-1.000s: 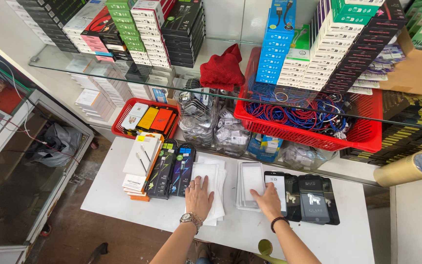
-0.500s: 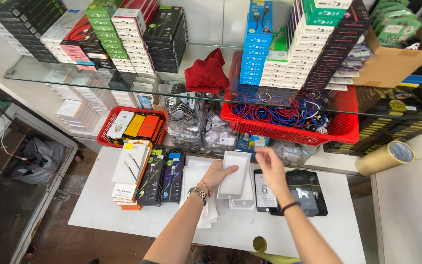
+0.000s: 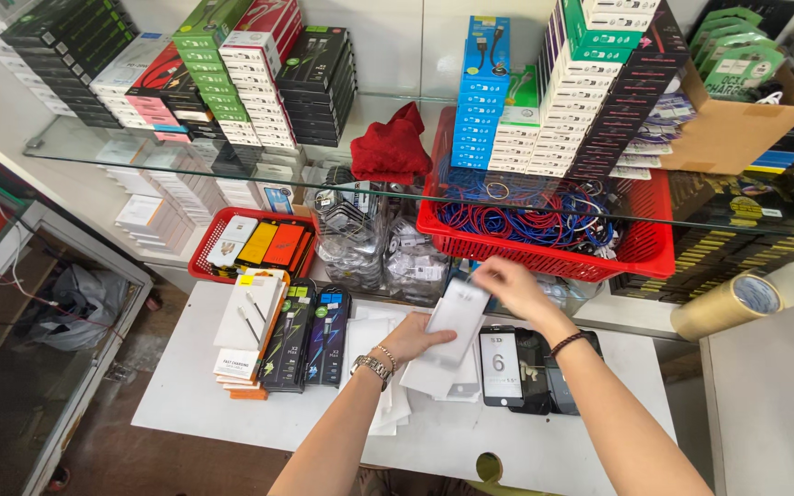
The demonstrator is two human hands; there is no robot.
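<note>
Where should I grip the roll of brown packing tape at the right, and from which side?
Take the roll of brown packing tape across its curved outer band, coming from above. It lies on its side at the counter's edge with its open core facing right, so fingers can close on the band's two sides.

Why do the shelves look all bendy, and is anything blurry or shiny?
Head view: the wide lens curves the glass shelf and leans the box stacks outward at the edges; the right hand is slightly smeared, while the left hand and the white packet they both hold look sharper; the glass reflects the boxes above it; light is even, with soft shadows on the white table.
</note>
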